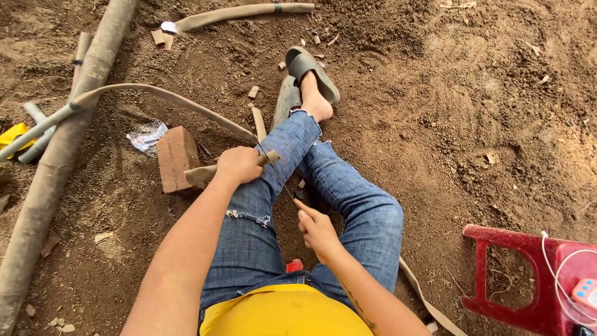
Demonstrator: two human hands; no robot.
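I sit on bare soil in blue jeans, legs crossed. My left hand (238, 165) is closed around a short flat piece of wood (198, 174) that lies across my left thigh, its far end beside a red brick (176, 157). My right hand (316, 228) pinches the near end of a thin dark blade (278, 175). The blade runs up across my knee to the wood piece, just past my left hand. A long flat tan strip (163, 94) curves from the left to my knee.
A thick pole (55, 163) lies along the left with a grey pipe (36, 132) and a yellow object (12, 133). A crumpled wrapper (147, 136) lies by the brick. Grey sandals (312, 70) are on my feet. A red plastic stool (511, 274) stands at the lower right.
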